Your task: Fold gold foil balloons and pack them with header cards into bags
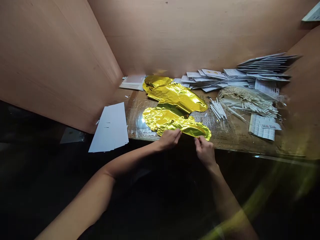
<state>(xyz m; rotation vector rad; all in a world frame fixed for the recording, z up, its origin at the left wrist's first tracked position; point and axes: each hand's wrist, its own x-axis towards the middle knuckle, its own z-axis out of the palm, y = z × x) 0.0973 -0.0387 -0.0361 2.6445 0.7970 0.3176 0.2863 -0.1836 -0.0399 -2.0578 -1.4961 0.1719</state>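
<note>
left hand and right hand pinch gold foil balloon at table's near edge
both forearms reach in from below, wrists bent, the two hands just apart, fingertips clamped on the balloon's lower rim. balloon lies mostly flat on the wooden table, on plastic film. two more gold foil pieces overlap it further back, though exact count is hard to tell as they touch. right of them: one loose pile of white sticks, one netted bundle of sticks, one stack of printed leaflets. behind: many white cards, too many to count. one stack of white sheets sits left of the table, by the plywood wall.
</note>
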